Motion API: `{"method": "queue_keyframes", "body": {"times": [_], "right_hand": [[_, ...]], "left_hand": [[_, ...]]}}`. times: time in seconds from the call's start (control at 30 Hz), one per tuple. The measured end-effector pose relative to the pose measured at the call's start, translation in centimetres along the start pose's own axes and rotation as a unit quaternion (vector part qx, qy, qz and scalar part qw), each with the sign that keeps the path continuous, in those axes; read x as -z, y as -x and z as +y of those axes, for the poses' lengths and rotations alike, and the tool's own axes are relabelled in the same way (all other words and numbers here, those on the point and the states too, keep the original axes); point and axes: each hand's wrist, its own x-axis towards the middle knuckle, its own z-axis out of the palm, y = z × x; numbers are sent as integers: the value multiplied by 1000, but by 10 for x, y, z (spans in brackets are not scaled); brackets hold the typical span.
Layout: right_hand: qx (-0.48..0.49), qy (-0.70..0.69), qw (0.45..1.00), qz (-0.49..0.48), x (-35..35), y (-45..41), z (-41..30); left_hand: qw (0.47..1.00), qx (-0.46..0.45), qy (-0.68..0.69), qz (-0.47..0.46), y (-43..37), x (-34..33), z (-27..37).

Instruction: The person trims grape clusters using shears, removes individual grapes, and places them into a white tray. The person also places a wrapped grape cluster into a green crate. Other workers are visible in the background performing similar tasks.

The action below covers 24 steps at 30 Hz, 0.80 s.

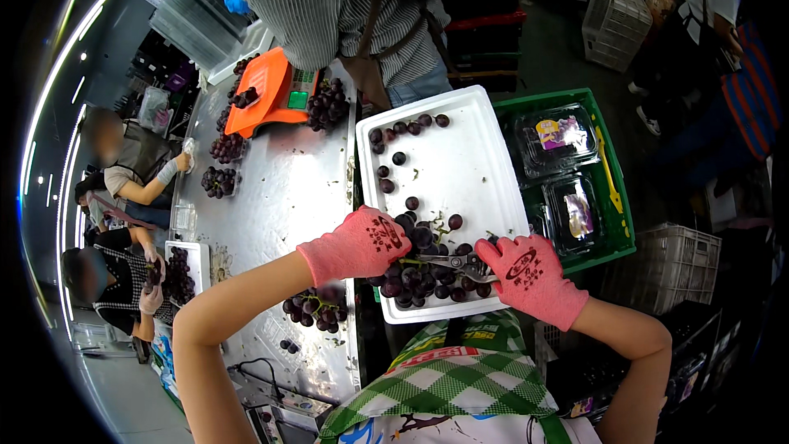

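My left hand point(360, 245), in a pink glove, grips a bunch of dark purple grapes point(413, 282) at the near end of a white foam tray point(453, 148). Metal fruit shears point(459, 263) are in my right hand point(531, 277), also gloved in pink. Their blades point left into the bunch among the grapes, so the tips are partly hidden. Several loose grapes point(414, 127) lie along the tray's far and left sides, with bits of green stem point(439, 227) near the bunch.
Left is a metal table point(290, 191) with an orange scale point(265, 95) and grape bunches point(314, 309). A green crate point(607, 253) on the right holds clear plastic boxes point(555, 139). A person in a striped shirt point(296, 6) stands beyond; other workers are across the table.
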Motion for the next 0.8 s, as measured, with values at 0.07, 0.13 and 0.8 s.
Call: {"method": "queue_keyframes", "body": {"times": [0.07, 0.13, 0.8], "right_hand": [[1, 1, 1000, -10, 0, -2, 2], [-6, -19, 1000, -18, -3, -3, 5], [39, 108, 985, 131, 22, -16, -1]], "left_hand": [[1000, 3, -5, 2, 1, -1, 1], [1000, 6, -11, 12, 2, -3, 0], [992, 122, -12, -18, 10, 10, 1]]}}
